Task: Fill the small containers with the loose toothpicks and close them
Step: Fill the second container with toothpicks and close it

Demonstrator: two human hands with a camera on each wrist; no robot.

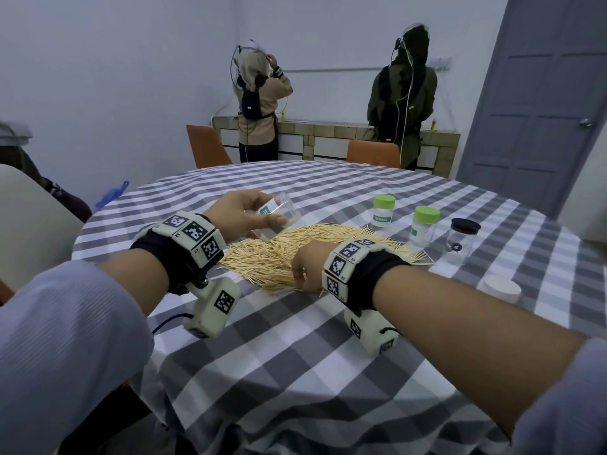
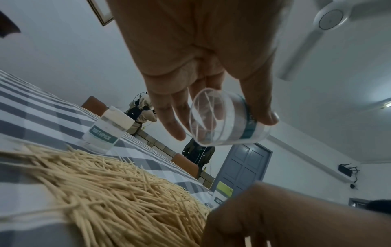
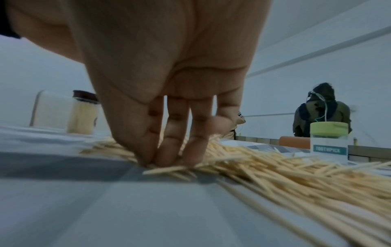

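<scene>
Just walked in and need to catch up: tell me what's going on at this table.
A person is packing loose toothpicks into small containers. The left hand holds an open clear container tilted above the pile, almost empty. The right hand is down at the near edge of the pile, fingers gathering a bunch. Two green-lidded containers and a black-lidded jar stand capped beyond the pile on the checked tablecloth; a white lid lies to the right.
</scene>
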